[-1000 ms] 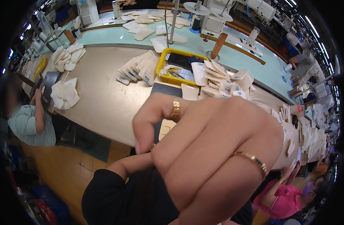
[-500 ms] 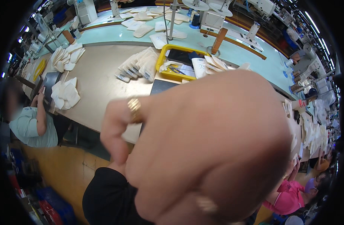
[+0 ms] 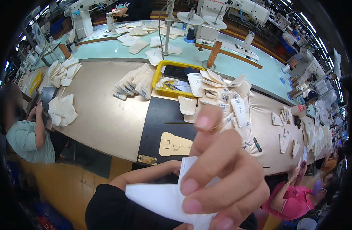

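Close to the camera, my right hand [image 3: 229, 176] has its fingers curled over a white piece of cloth [image 3: 156, 195], which is folded and hangs out to the left and upward. My left hand [image 3: 177, 168] reaches in behind this cloth from the lower left; its fingers are mostly hidden. Beyond my hands, a cream flat template [image 3: 175, 145] with dark markings lies on a black board [image 3: 156, 119]. To the right of the board is a loose heap of cream cloth pads [image 3: 222, 97] with small printed labels.
A yellow tray [image 3: 157, 78] holds a dark phone, scissors and cloth. Fanned pads [image 3: 135, 81] lie left of it. Green-handled snips [image 3: 257, 144] rest at right. Sewing machines [image 3: 80, 19] stand on the far bench. Co-workers sit at left [image 3: 30, 142] and right [image 3: 291, 199].
My hand, which covered much of the view, has drawn lower and now shows its fingers on the white cloth. The template, board and pad heap have come into sight. The view has shifted slightly.
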A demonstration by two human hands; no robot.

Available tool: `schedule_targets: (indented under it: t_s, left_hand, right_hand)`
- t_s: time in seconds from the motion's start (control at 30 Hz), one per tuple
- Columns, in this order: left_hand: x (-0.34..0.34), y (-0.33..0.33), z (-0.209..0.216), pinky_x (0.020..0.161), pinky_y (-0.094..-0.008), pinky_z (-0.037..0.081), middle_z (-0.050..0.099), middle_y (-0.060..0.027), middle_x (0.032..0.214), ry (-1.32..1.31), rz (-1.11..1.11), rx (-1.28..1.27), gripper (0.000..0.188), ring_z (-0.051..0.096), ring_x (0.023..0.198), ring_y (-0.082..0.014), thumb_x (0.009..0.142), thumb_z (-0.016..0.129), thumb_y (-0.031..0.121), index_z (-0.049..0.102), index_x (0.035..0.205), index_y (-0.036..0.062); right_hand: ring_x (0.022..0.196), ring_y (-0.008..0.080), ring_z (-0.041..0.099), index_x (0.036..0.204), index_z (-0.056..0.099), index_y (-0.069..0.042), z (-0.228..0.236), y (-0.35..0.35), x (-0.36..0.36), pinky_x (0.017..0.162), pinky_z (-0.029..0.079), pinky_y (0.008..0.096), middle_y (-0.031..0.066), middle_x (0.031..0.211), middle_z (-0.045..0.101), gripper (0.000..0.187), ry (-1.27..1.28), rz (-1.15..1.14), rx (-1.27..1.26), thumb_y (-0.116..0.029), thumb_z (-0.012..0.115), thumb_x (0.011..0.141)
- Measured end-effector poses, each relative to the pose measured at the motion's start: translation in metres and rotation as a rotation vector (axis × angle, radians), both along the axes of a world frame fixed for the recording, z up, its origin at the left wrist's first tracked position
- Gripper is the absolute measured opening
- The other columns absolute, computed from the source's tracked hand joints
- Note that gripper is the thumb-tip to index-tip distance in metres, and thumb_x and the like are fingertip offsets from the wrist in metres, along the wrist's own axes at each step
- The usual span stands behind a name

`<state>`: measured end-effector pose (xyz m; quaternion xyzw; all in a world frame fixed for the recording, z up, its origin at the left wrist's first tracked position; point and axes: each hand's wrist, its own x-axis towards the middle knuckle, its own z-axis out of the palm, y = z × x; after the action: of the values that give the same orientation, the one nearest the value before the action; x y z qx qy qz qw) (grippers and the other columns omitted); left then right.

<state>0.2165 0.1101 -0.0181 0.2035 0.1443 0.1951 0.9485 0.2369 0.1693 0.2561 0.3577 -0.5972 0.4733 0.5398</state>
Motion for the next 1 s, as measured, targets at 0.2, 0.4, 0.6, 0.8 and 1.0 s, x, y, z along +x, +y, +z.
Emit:
schedule_targets:
  t_s: [0.2,0.4,0.6,0.8,1.0]
  left_hand:
    - [0.001,0.002,-0.002,0.087,-0.0387,0.050,0.065,-0.0102,0.117,-0.008,-0.026,-0.026,0.012,0.064,0.093,-0.0199,0.103,0.058,0.018,0.054,0.111,0.0096]
    - [-0.003,-0.001,0.001,0.087,-0.0385,0.050,0.065,-0.0101,0.117,-0.007,-0.035,-0.048,0.012,0.064,0.093,-0.0198,0.103,0.058,0.018,0.054,0.111,0.0097]
    - [-0.008,-0.015,0.011,0.083,-0.0316,0.055,0.066,-0.0082,0.123,0.102,0.132,0.010,0.027,0.065,0.100,-0.0171,0.105,0.056,0.020,0.055,0.127,0.0052]
    - [-0.052,-0.031,0.054,0.085,-0.0280,0.053,0.068,-0.0049,0.116,0.496,0.651,0.354,0.028,0.065,0.100,-0.0122,0.104,0.059,0.023,0.060,0.126,0.0045]
    - [-0.096,-0.049,0.118,0.088,-0.0268,0.052,0.067,-0.0053,0.110,0.580,1.514,0.529,0.023,0.064,0.100,-0.0099,0.104,0.060,0.018,0.063,0.120,0.0024]
  right_hand:
    - [0.094,0.0171,0.056,0.103,0.076,-0.012,0.004,0.002,-0.004,0.087,0.044,0.0316,0.0034,0.103,0.057,0.026,-0.021,-0.060,-0.009,-0.007,0.083,0.078]
    - [0.095,0.0171,0.055,0.103,0.078,-0.012,-0.007,0.020,-0.016,0.087,0.044,0.0311,0.0034,0.104,0.055,0.028,-0.030,-0.277,0.011,-0.005,0.083,0.076]
    - [0.101,0.0165,0.053,0.105,0.077,-0.009,-0.059,0.041,-0.031,0.091,0.044,0.0306,0.0039,0.107,0.053,0.029,-0.404,-0.140,-0.276,-0.003,0.082,0.078]
    - [0.105,0.0159,0.053,0.108,0.073,-0.007,-0.094,0.046,-0.025,0.095,0.044,0.0315,0.0045,0.110,0.054,0.027,-0.522,0.035,-0.418,-0.001,0.080,0.083]
    - [0.101,0.0127,0.059,0.109,0.069,-0.005,-0.103,0.042,-0.013,0.089,0.050,0.0280,0.0045,0.111,0.056,0.025,-0.561,0.108,-0.571,0.000,0.078,0.087]
